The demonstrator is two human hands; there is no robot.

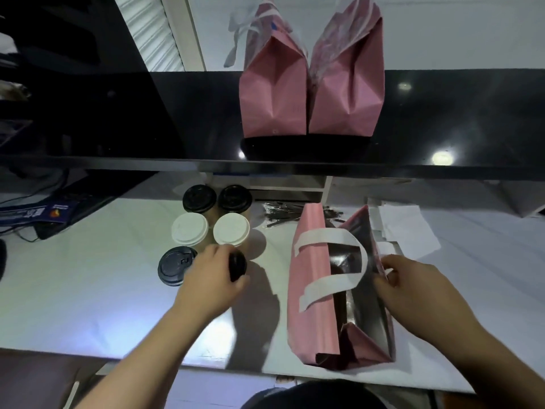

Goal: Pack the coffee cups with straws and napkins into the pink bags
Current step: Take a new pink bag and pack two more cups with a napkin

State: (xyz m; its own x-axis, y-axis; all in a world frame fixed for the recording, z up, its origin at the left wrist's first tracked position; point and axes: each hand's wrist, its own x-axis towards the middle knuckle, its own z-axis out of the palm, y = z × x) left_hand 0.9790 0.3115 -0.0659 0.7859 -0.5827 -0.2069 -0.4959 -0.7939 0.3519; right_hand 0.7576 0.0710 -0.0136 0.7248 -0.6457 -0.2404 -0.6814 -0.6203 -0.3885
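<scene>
An open pink bag (312, 290) with white handles stands on the white counter, its dark foil lining showing. My right hand (413, 287) pinches the bag's right rim and holds it open. My left hand (212, 278) grips a black-lidded coffee cup (237, 265) from above, at the front of a cluster of cups. Beside it sits another dark-lidded cup (175, 265); behind are two white-lidded cups (190, 228) (231, 228) and two black-lidded ones (199, 198) (234, 197). Wrapped straws (280, 212) lie behind the bag, white napkins (407, 228) to its right.
Two closed pink bags (272, 93) (348, 87) stand on a glossy black shelf (147, 119) above the counter. A keyboard and cables (59, 214) lie at the left. The counter's front edge (206, 366) runs close to my body.
</scene>
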